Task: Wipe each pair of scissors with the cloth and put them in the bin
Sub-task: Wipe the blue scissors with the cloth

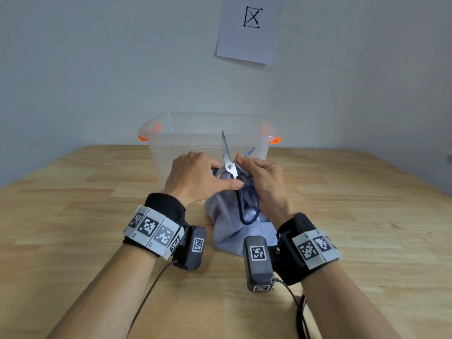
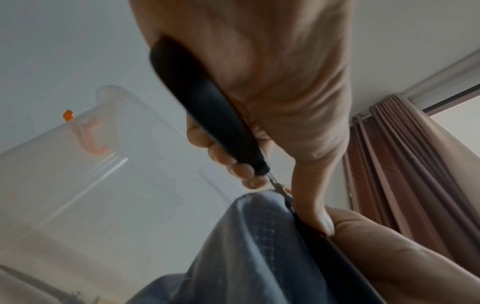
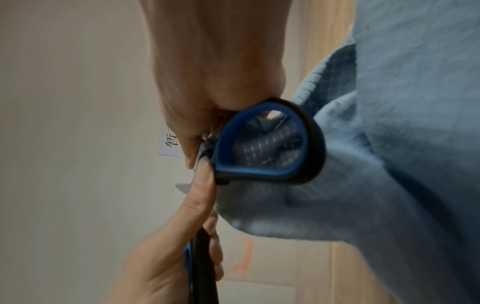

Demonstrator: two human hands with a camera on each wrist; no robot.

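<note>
Pale blue cloth (image 1: 234, 231) is draped on the wooden surface (image 1: 73, 216) nearest the viewer. Black-and-blue-handled scissors (image 1: 230, 167) are held above it, blades spread and pointing up. One handle is gripped by the left hand (image 1: 195, 177). Cloth is pinched around one blade by the right hand (image 1: 264, 182). Just beyond stands the clear plastic bin (image 1: 171, 133) with orange latches; a paper sign (image 1: 249, 28) is fixed to the wall.

Pale wooden table (image 1: 85, 241), clear bin (image 1: 186, 140) at its far edge, blue cloth (image 1: 230, 236) just before the bin.
</note>
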